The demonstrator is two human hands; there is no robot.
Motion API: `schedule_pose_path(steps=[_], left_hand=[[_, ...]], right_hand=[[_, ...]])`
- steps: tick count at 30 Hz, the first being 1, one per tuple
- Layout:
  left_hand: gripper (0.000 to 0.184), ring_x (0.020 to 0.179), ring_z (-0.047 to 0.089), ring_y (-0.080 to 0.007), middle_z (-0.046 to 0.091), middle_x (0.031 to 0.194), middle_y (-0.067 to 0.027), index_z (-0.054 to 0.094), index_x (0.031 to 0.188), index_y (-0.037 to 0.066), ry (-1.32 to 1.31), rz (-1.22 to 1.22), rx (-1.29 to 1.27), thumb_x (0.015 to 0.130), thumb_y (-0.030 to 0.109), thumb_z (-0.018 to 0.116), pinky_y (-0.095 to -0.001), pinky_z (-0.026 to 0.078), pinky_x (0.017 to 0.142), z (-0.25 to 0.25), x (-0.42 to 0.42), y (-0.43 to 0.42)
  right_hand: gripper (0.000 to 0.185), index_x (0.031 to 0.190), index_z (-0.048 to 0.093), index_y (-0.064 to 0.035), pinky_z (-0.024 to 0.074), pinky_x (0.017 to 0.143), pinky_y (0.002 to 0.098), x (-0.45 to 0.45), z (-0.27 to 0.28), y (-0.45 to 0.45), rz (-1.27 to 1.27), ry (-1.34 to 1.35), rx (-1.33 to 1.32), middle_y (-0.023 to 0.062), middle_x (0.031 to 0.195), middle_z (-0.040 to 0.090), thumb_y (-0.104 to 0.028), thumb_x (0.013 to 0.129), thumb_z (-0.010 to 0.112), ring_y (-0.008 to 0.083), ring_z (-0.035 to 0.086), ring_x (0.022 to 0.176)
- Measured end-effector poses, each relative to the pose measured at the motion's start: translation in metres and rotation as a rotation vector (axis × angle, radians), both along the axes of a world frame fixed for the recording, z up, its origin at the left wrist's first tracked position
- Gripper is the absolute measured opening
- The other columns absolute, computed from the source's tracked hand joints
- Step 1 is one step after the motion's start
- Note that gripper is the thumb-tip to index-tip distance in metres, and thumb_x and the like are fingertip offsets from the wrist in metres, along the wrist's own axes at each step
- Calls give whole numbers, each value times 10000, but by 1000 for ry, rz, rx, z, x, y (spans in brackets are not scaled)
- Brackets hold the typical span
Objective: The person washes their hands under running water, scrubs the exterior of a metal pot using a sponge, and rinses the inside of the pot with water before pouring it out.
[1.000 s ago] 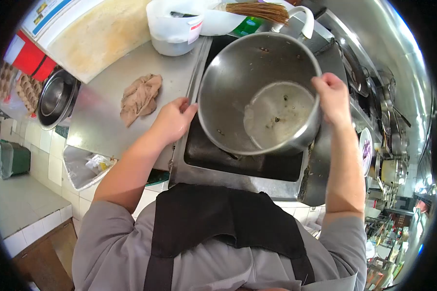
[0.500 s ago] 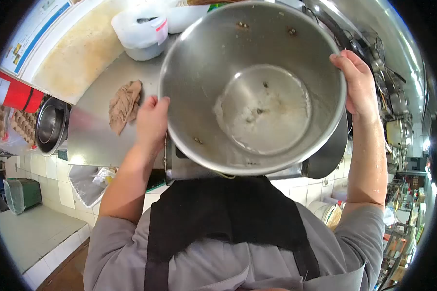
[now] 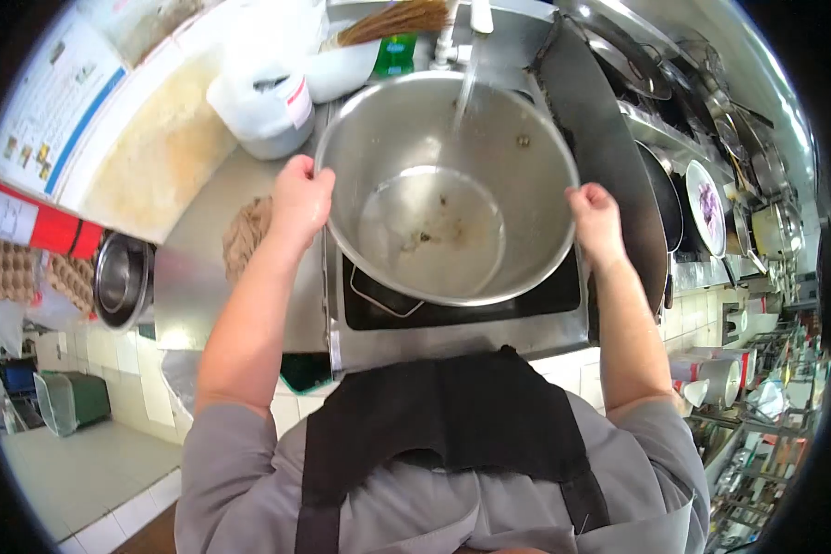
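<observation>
A large stainless steel stockpot (image 3: 351, 152) is between my hands over a black cooktop (image 3: 369, 314), its mouth tilted toward me. Shallow water with several dark bits of residue lies on its bottom. My left hand (image 3: 305, 198) is closed at the pot's left rim, and my right hand (image 3: 597, 222) is closed at the right rim; any handles under the fingers are hidden. Behind the far rim stands a white tap (image 3: 480, 17), with a clear stream falling from it into the pot. A crumpled brown cloth (image 3: 247, 238) lies left of my left forearm.
Beyond my left hand stand a white plastic jug (image 3: 266, 115) and a bottle with a green label (image 3: 395, 55), near a straw brush (image 3: 392, 20). Metal bowls (image 3: 123, 277) sit at the counter's left edge. On the right are pans and a white plate (image 3: 704, 208).
The pot has moved away from me and lower, down over the cooktop, with both hands still on it. The tap and its stream have come into view behind the rim.
</observation>
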State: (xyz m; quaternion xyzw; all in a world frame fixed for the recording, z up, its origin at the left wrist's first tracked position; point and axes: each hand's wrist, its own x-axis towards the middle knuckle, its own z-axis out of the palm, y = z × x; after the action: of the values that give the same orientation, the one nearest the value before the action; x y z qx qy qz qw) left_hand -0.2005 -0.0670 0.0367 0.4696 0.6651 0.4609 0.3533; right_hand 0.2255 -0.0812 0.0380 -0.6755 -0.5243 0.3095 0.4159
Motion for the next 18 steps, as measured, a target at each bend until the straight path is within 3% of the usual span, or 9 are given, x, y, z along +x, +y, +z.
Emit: schedule_pose_path(steps=[4,5,8,9,13,14,16,17,18], left_hand=[[147,605,606,-200,648,725,-123,610,871,-10,222,-102,-21,826,129,612,-361,475,589,-15,13,35],[180,688,667,-293,676,765,-187,617,874,-18,240,-122,-80,834,156,602,-411,501,646,-14,19,38],[222,773,674,-380,684,803,-224,614,874,-21,491,-143,-66,851,199,590,-460,504,709,-46,25,59],[289,856,667,-426,691,869,-262,637,939,-38,542,-150,-64,867,238,586,-479,510,789,-48,28,59],[391,1002,663,-422,681,1073,-270,642,1087,-77,625,-203,-263,897,259,579,-447,519,908,-61,27,60],[393,1008,661,-424,678,1089,-266,639,1095,-78,705,-414,-420,908,261,572,-449,518,908,-49,24,57],[396,1020,656,-426,674,1121,-258,632,1111,-78,833,-826,-743,929,266,558,-453,517,908,-15,15,56],[389,999,660,-415,680,1093,-250,635,1115,-51,1044,-866,-551,958,292,539,-471,519,891,-16,12,57],[353,927,669,-396,688,992,-227,635,1056,-27,1041,-747,-355,958,299,544,-479,521,845,-17,14,62]], right_hand=[[247,809,602,-1,470,651,321,-5,-50,-1,-127,-35,-27,49,697,601,-221,916,637,137,543,671],[259,816,600,4,476,657,335,-2,-62,-1,-146,-77,-46,72,695,607,-232,916,641,154,554,669],[300,827,594,10,489,674,385,0,-103,6,-201,-148,-70,143,694,621,-270,917,656,248,582,649],[304,829,594,11,490,676,389,-2,-112,10,-221,-152,-78,150,695,621,-273,917,657,265,585,649],[268,873,608,12,500,713,414,-3,-120,21,-249,-197,-127,189,757,640,-249,908,660,334,625,715],[255,899,617,14,506,734,420,-5,-115,26,-238,-220,-149,196,793,653,-238,907,658,342,639,750],[226,980,630,7,512,797,431,-21,-88,47,-203,-555,233,210,901,664,-207,909,639,362,647,860],[225,1020,636,4,515,828,437,-32,-70,54,-178,-720,427,217,956,670,-192,910,630,371,651,914],[242,1121,641,-34,505,905,449,-48,-52,66,-107,-593,448,217,1066,658,-155,915,601,394,621,1038]])
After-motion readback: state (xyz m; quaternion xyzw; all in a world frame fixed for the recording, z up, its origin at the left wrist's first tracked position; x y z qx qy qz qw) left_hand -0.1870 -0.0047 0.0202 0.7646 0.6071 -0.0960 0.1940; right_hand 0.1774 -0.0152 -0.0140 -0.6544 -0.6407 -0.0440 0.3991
